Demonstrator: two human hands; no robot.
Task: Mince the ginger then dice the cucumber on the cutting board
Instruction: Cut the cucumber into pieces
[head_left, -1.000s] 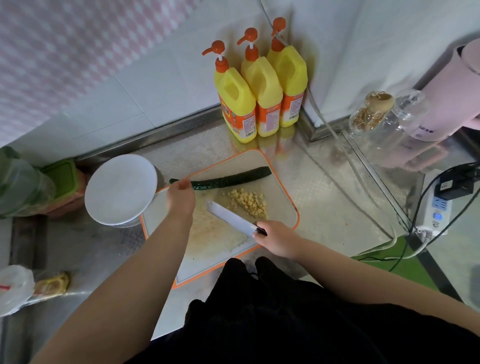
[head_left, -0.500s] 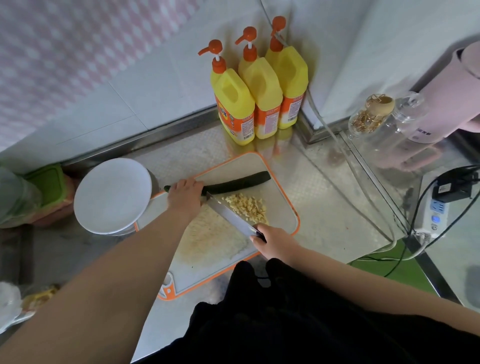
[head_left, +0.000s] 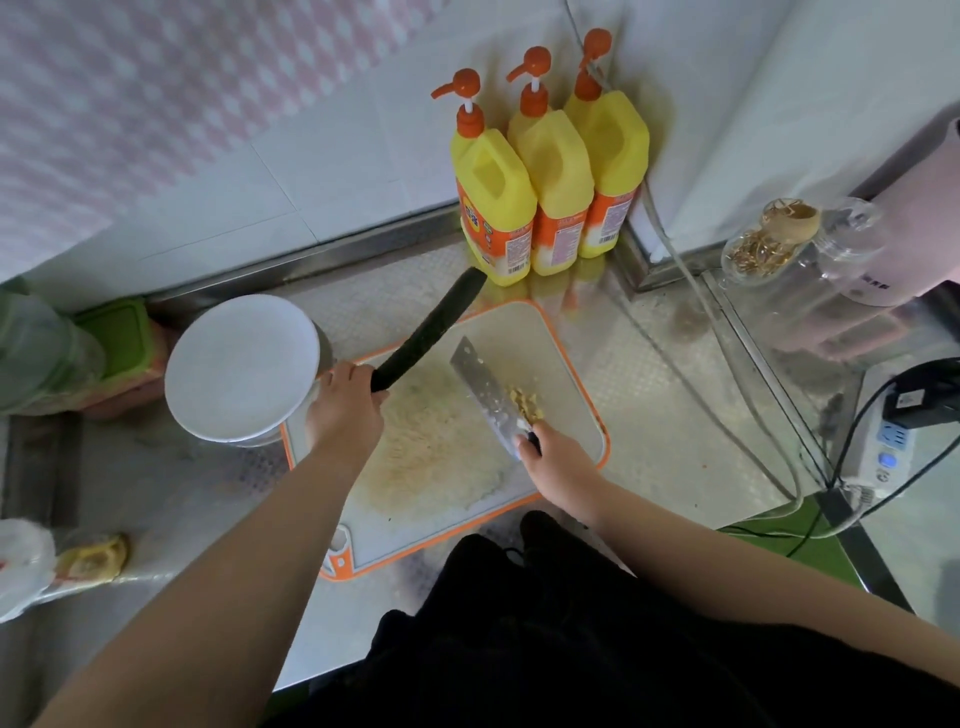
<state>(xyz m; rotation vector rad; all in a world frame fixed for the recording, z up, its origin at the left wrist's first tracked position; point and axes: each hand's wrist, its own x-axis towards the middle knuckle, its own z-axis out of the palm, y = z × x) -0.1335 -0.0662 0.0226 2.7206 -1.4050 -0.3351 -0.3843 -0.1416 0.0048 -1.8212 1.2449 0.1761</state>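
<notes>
A white cutting board with an orange rim (head_left: 574, 364) lies on the steel counter. My left hand (head_left: 345, 402) grips one end of a long dark green cucumber (head_left: 428, 330), lifted and angled up toward the back right. My right hand (head_left: 556, 452) holds the handle of a cleaver (head_left: 480, 387), its blade tilted over the board. A small heap of minced ginger (head_left: 527, 402) sits against the blade's right side. A pale stained patch covers the board's middle.
Three yellow pump bottles (head_left: 550, 176) stand behind the board. A white round lid (head_left: 241, 366) on a pot sits at the board's left. Glass jars (head_left: 779, 244), a pink appliance (head_left: 914, 197) and a power strip with cables (head_left: 883, 441) are at the right. Plastic bag (head_left: 21, 566) at left.
My left hand has lifted the cucumber off the board and swung its far end up toward the bottles. The cleaver has turned and moved right against the ginger heap.
</notes>
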